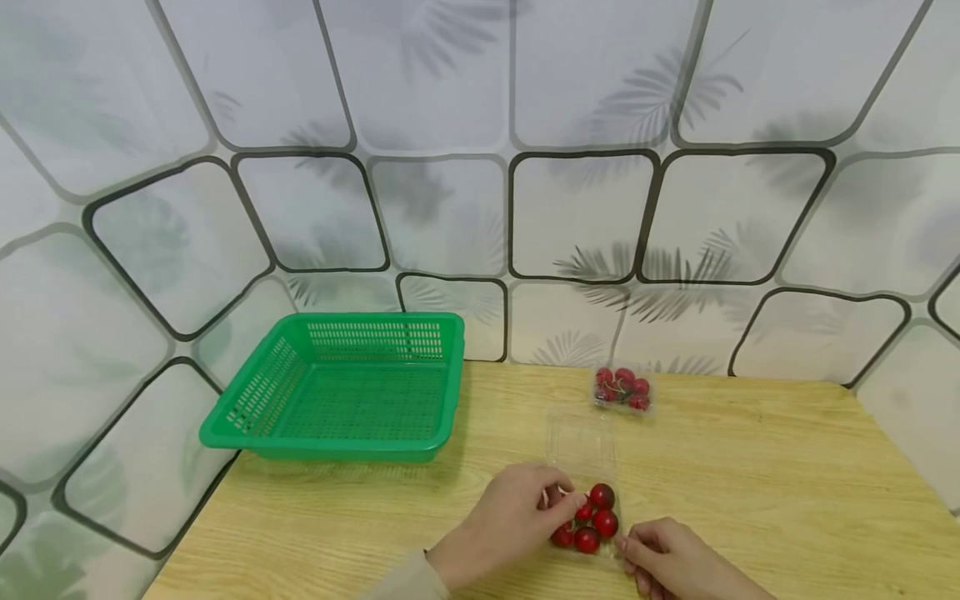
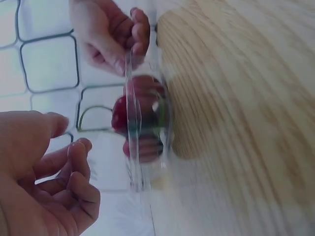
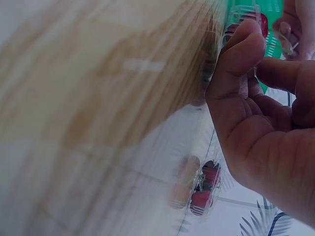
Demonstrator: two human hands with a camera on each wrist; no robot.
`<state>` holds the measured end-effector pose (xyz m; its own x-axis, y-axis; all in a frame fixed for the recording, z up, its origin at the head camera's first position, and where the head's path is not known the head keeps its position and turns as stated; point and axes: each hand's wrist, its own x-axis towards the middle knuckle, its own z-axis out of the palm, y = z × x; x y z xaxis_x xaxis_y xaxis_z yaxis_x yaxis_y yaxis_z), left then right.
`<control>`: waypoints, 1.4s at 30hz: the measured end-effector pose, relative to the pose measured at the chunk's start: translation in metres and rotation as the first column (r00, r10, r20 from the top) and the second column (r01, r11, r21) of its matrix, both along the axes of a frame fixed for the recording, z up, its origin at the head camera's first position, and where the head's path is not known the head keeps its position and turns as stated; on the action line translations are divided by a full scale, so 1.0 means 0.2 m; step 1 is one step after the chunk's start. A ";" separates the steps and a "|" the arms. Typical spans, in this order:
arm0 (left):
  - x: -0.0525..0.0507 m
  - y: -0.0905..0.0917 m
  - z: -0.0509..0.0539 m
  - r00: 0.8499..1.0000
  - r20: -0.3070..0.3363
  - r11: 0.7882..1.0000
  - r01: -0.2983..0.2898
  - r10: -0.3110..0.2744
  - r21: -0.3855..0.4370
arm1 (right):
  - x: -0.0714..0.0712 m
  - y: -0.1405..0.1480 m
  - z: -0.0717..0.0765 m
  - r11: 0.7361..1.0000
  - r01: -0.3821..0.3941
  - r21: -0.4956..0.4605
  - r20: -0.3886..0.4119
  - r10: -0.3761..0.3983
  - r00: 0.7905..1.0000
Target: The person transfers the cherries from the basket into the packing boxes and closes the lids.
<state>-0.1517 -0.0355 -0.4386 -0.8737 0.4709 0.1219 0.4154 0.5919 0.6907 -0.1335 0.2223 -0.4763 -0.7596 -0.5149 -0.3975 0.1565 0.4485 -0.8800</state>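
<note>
A clear plastic box (image 1: 600, 557) with its lid (image 1: 581, 442) folded back lies on the table, several dark red cherries (image 1: 605, 523) inside. Above its left side hovers my left hand (image 1: 517, 508), partly covering the fruit. In the left wrist view that hand's fingers are loosely bent, thumb and forefinger apart, and nothing shows between them. A thin green stem (image 2: 93, 108) arches from a cherry near the fingertips. At the box's near right corner, my right hand (image 1: 671, 554) pinches the plastic edge between thumb and forefinger; the exact contact is partly hidden.
A green plastic basket (image 1: 330, 454) with slotted sides stands at the back left. Behind the lid, near the patterned wall (image 1: 577, 217), sits a second clear box of cherries (image 1: 624, 385). Wooden tabletop (image 1: 750, 467) extends to the right.
</note>
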 end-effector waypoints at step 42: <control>0.03 -0.18 -0.11 0.829 0.556 0.995 0.002 -0.057 0.099 | -0.36 -0.06 0.16 0.933 0.359 0.003 -0.112 -0.356 0.928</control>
<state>-0.1464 -0.0711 -0.4606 -0.7915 0.5087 -0.3387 -0.0406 0.5091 0.8597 -0.2051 0.2111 -0.4452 -0.9305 -0.1931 -0.3112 0.2146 0.4010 -0.8906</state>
